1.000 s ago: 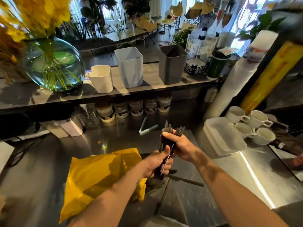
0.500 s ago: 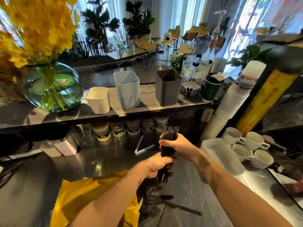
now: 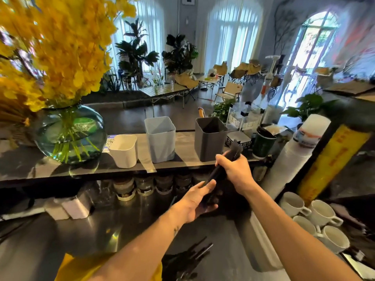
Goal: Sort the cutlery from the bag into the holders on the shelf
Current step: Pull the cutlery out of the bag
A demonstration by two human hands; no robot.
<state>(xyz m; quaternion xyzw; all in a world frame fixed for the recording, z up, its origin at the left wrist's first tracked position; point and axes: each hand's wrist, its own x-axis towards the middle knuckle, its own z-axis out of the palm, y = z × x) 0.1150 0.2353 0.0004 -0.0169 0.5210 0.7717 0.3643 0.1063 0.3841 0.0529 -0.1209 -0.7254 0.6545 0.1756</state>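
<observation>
Gripping the bundle of black cutlery (image 3: 218,173) round its middle, the right hand (image 3: 235,172) has its fingers wrapped tight. The left hand (image 3: 193,201) cups the lower end, thumb laid along it and fingers curled beneath.

The pieces look like thin plastic: light, stiff along their length, smooth enough to slide past one another and fan out. A firm hold round the middle suits them, with the ends tapped level.

The long axis slants, its upper end up and to the right and its lower end towards the person. Blur hides which end carries the tines.

The upper end sits low before the dark grey holder (image 3: 210,138) on the shelf (image 3: 182,139), with the pale blue holder (image 3: 160,138) and white holder (image 3: 123,150) further left. More loose cutlery (image 3: 188,258) lies on the counter beside the yellow bag (image 3: 81,268).
</observation>
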